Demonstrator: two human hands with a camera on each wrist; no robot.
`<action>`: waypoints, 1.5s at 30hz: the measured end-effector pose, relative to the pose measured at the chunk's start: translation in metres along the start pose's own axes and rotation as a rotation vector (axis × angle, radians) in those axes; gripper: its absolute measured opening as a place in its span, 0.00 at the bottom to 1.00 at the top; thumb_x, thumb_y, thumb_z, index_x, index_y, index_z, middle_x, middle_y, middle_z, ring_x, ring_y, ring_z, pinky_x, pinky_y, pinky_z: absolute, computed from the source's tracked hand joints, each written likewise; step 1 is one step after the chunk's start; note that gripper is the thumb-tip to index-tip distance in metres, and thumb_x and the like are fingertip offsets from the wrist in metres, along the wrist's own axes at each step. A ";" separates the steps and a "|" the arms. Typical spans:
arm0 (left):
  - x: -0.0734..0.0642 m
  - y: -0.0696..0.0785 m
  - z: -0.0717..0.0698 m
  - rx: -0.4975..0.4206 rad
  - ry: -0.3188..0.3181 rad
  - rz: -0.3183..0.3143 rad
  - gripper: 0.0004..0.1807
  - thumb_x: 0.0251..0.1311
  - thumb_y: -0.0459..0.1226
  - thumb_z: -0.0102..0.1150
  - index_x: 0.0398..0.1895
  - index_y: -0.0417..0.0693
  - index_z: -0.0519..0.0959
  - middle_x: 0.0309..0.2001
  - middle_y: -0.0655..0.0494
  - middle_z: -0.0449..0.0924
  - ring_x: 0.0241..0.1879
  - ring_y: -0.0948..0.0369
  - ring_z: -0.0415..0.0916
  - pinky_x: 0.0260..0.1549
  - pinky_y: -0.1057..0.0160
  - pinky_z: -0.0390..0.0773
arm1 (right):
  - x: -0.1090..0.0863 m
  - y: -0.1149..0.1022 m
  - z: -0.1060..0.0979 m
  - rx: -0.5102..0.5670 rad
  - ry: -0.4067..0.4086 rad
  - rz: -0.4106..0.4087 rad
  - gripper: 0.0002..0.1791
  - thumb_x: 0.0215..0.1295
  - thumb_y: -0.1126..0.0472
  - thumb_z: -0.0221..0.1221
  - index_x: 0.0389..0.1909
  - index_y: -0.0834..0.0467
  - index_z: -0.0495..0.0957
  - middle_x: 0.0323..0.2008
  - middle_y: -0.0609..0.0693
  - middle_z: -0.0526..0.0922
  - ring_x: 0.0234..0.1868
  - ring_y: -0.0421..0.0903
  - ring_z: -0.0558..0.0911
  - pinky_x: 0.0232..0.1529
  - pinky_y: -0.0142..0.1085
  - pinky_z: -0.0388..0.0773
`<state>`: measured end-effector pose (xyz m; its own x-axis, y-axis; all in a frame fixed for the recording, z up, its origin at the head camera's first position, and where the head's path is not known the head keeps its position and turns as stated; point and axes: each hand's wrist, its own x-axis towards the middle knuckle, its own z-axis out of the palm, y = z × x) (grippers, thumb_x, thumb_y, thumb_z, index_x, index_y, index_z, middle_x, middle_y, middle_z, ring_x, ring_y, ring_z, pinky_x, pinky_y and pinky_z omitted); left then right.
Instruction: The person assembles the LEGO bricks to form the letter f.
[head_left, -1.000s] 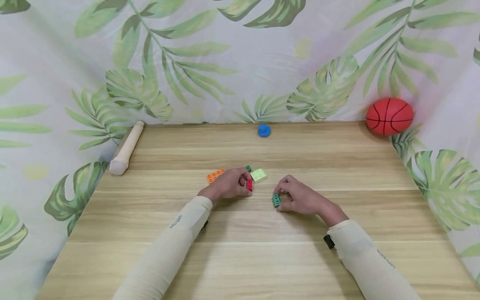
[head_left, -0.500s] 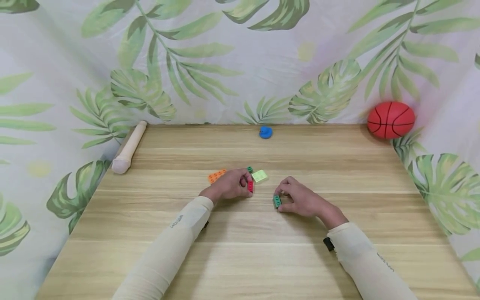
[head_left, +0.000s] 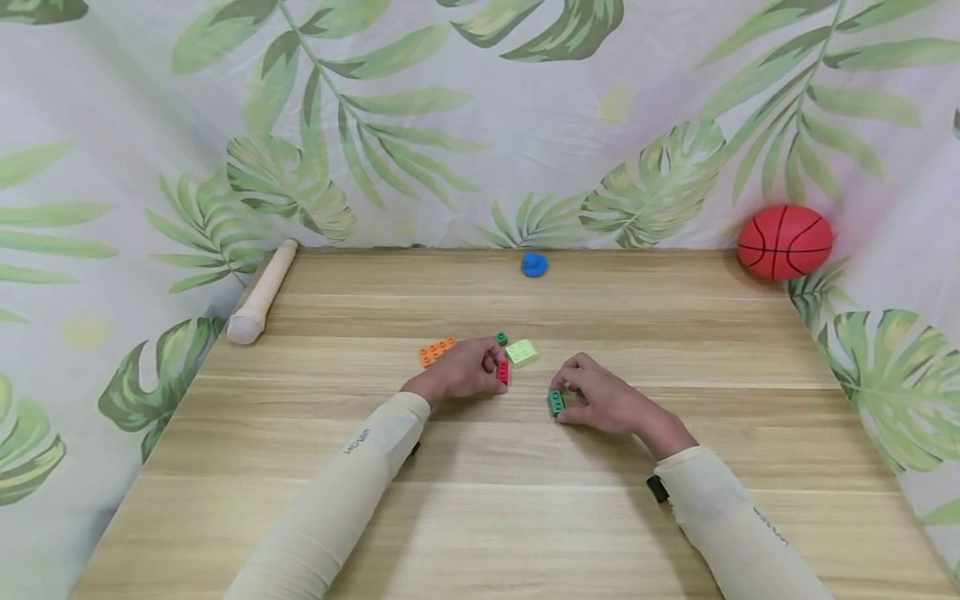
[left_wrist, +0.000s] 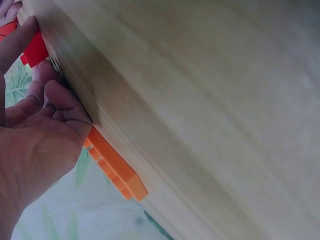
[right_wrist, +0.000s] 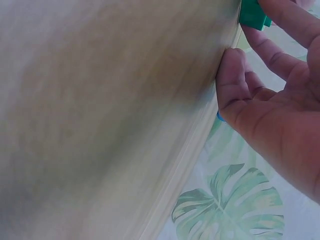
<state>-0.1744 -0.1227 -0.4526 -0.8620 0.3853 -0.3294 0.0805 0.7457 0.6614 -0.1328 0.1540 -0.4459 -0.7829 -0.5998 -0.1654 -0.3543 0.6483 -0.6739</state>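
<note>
Just below head-frame centre I see the left hand (head_left: 463, 369), fingers clamped on a small, bright-red studded brick (head_left: 503, 372); lower and farther right, the right hand (head_left: 602, 399), fingers pinching a green brick (head_left: 556, 403), two round studs showing.

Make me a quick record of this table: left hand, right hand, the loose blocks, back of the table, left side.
left hand: the left hand pinches a red block
right hand: the right hand pinches a green block
loose blocks: orange block, lime block, dark block (green, partly hidden)
back: blue toy near middle; red ball at right corner
left side: pale microphone-shaped object
</note>
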 end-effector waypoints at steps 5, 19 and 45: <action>0.001 -0.001 0.001 -0.003 0.008 -0.007 0.18 0.61 0.37 0.80 0.47 0.52 0.79 0.41 0.56 0.78 0.42 0.59 0.73 0.43 0.63 0.73 | 0.000 0.000 0.000 -0.006 -0.002 0.015 0.16 0.69 0.61 0.72 0.54 0.58 0.82 0.58 0.57 0.73 0.50 0.50 0.75 0.52 0.40 0.74; 0.000 -0.001 0.002 0.001 0.009 0.003 0.18 0.61 0.38 0.80 0.47 0.51 0.79 0.41 0.57 0.77 0.41 0.60 0.73 0.44 0.63 0.73 | 0.000 0.001 0.002 -0.013 0.000 0.015 0.17 0.70 0.61 0.72 0.55 0.58 0.81 0.58 0.57 0.73 0.52 0.50 0.75 0.54 0.41 0.75; -0.003 -0.003 0.002 -0.013 0.011 0.023 0.17 0.62 0.36 0.79 0.48 0.49 0.79 0.41 0.56 0.78 0.41 0.60 0.72 0.43 0.65 0.73 | 0.002 -0.005 0.004 -0.040 0.031 0.005 0.16 0.69 0.60 0.73 0.53 0.59 0.82 0.56 0.58 0.75 0.53 0.54 0.78 0.57 0.47 0.78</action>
<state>-0.1710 -0.1247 -0.4553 -0.8655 0.3965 -0.3063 0.0942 0.7293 0.6777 -0.1307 0.1480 -0.4455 -0.8003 -0.5816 -0.1459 -0.3696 0.6701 -0.6437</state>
